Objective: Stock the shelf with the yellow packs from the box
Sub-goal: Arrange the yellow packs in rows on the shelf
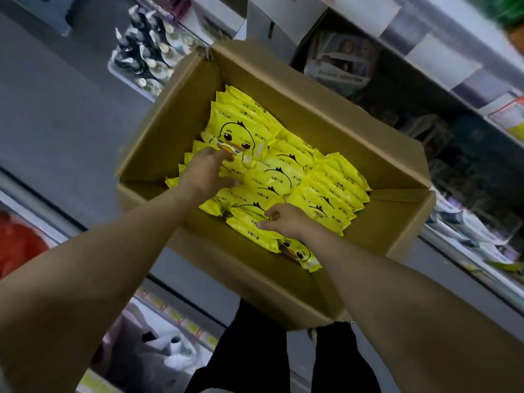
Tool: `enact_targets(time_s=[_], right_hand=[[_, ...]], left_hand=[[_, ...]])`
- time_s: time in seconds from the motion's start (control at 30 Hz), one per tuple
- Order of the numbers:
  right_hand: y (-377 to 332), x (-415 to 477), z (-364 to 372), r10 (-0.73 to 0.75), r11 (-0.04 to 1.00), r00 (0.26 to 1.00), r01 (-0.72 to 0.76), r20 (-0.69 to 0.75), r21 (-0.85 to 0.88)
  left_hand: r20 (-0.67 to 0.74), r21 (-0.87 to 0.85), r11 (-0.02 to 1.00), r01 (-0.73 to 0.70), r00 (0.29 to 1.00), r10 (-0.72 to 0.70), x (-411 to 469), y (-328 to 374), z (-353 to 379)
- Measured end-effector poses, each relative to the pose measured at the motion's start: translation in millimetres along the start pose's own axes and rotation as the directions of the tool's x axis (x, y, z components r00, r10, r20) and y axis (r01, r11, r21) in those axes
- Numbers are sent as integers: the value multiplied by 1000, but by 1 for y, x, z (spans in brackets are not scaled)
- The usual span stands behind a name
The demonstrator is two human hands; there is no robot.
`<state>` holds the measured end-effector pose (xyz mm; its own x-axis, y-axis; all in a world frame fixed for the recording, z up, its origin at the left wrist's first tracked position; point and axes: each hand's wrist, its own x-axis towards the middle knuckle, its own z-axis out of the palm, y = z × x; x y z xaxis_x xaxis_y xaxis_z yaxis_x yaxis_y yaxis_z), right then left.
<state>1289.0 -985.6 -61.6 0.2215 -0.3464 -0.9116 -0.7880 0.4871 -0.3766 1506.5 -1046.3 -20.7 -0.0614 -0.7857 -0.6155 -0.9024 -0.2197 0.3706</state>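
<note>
The store shelves [465, 89] stand along the right side, with blurred goods on them. On the left side a tray of dark pouches [147, 58] is at the far end. Between them is an open cardboard box [170, 114]; I cannot tell what carries it. The yellow packs [334, 191] are inside the box in overlapping rows, from the far left corner to the near right wall. 1 duck-face pack [241, 131] lies on top near the far left corner. The left hand [207, 171] has its fingertips on this pack and the thumb spread aside; I cannot tell if it grips. The right hand [286, 219] is at the near edge of the rows, its fingers curled round a near pack [249, 222].
</note>
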Motion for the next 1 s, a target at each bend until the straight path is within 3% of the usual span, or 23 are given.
enact_targets(time_s=[0.2,0.4,0.47,0.63,0.87,1.0], right_hand=[[6,19,14,53,996,995,-59,79,71],[11,23,24,35,963,991,-68,130,260],[12,28,22,35,970,990,-68,140,234],[5,38,26,43,999,991,-40,128,-27],[8,36,24,43,998,997,-46,67,40],[14,35,32,51,994,998,-55,49,93]], left_hand=[[-253,148,977,-154,949,188,30,4,-12],[-197,200,953,-226,944,265,57,11,-16],[-169,187,963,-196,959,228,59,14,-15],[-174,210,966,-151,967,188,61,15,-12],[-205,413,904,-115,955,215,75,21,-23],[-212,428,887,-170,936,281,74,21,-20]])
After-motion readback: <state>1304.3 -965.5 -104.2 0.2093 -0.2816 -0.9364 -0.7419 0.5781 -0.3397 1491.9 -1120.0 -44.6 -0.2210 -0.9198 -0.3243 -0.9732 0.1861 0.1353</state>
